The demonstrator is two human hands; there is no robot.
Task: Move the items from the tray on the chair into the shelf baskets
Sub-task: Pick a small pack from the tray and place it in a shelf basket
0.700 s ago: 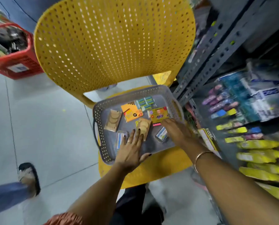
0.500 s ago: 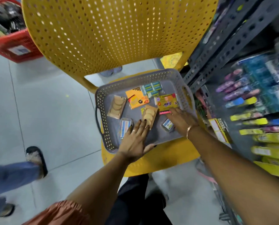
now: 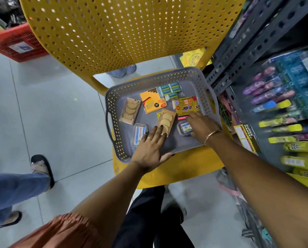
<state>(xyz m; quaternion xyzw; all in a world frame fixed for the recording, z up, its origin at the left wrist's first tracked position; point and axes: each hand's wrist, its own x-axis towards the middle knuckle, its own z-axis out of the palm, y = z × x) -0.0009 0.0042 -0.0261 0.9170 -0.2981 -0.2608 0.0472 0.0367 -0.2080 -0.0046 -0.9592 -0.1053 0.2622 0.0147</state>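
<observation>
The left hand lies flat in the grey tray, fingers stretched out and slightly spread, their tips resting on the lower end of a tan card of round discs; nothing is gripped, and the thumb sits on the tray's near rim. The right hand is curled, palm down, over a small clear tub with a blue label at the tray's 4 o'clock, touching it, though I cannot tell whether the fingers have closed on it.

The tray sits on the seat of the yellow chair, beside the grey shelf rack. In it I count two tan disc cards, the second at 9 o'clock; two clear tubs, the other at 7 o'clock; one orange sticky-note pack; one pack of small erasers at 12 o'clock; and one yellow flag-tab pack at 2 o'clock.
</observation>
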